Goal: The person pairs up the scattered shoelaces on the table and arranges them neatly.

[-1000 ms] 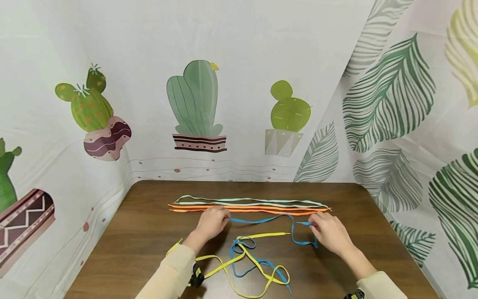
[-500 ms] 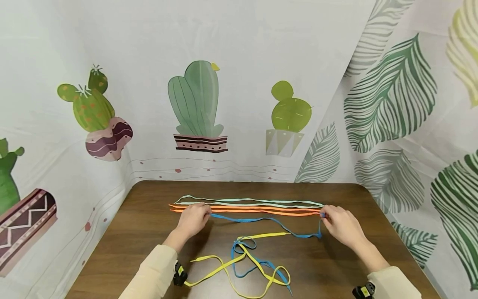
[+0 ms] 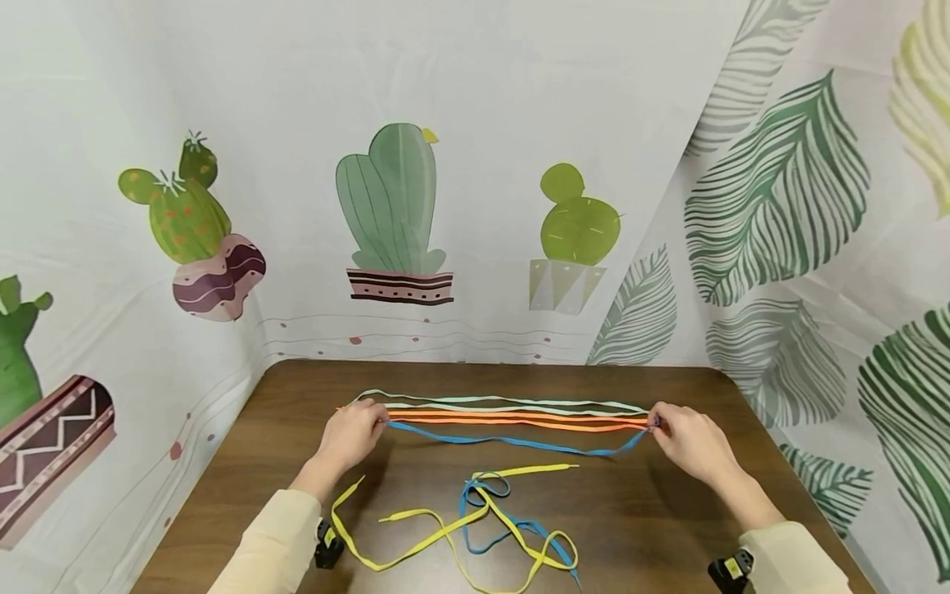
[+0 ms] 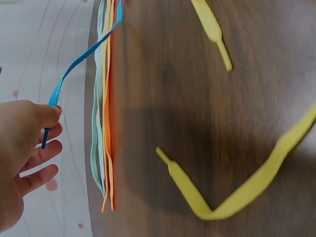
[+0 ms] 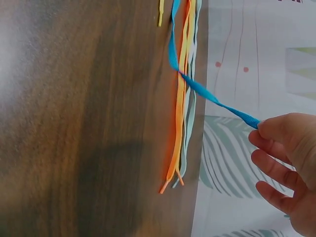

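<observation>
A blue lace (image 3: pixel 512 441) hangs in a shallow sag between both hands. My left hand (image 3: pixel 349 435) pinches it close to one tip, which pokes out below the thumb in the left wrist view; the same hand (image 4: pixel 22 153) is lifted off the table. At the other side my right hand (image 3: pixel 690 443) pinches the lace's other part between thumb and forefinger, with the remaining fingers loosely bent in the right wrist view (image 5: pixel 291 163). Just behind the blue lace lie orange laces (image 3: pixel 482 421) and a pale green lace (image 3: pixel 475 398), stretched side by side across the table.
Nearer on the brown table (image 3: pixel 245 495), a yellow lace (image 3: pixel 438 536) lies in loose loops, tangled with another stretch of blue lace (image 3: pixel 482 549). A cloth printed with cacti (image 3: pixel 404 198) and leaves hangs behind the table.
My left hand has moved left and my right hand a little right and back. The blue lace between them has gone from bent and slack to nearly straight.
</observation>
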A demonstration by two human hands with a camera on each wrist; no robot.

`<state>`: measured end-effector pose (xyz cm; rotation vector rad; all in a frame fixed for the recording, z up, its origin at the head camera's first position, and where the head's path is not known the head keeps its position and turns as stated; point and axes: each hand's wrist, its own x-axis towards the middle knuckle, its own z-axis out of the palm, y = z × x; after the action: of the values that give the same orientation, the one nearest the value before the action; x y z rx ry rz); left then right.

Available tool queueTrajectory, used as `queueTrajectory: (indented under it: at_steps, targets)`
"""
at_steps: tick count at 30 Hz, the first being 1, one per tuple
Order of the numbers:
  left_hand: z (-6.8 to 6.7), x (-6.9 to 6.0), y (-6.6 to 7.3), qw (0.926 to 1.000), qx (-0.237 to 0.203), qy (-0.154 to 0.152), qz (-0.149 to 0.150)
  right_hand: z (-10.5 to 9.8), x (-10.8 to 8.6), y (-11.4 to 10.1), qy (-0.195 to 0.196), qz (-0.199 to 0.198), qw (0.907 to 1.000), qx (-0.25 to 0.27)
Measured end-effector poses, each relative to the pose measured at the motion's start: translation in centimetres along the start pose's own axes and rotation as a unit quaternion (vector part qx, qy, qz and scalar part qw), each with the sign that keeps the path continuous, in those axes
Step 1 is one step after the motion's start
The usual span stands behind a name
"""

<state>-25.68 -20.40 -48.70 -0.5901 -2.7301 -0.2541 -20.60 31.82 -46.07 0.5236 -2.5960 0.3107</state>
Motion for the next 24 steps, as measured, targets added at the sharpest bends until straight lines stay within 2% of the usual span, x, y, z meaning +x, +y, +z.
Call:
queueTrajectory:
  at_steps: [5, 14, 24]
  targets:
    - [-0.6, -0.8, -1.4, 0.9999, -0.003, 0.004, -0.015, -0.1, 0.0, 0.5, -0.005, 0.007, 1.0, 0.0]
    - [-1.2, -1.7, -3.6, 0.999, 0.005, -0.006, -0.045, 0.0, 0.4, 1.5, -0.058, 0.056, 0.9966, 0.016]
    - [-2.0, -2.0, -5.2, 0.9983, 0.011, 0.003, -0.057, -0.2, 0.4, 2.3, -0.059, 0.064, 0.9961, 0.017]
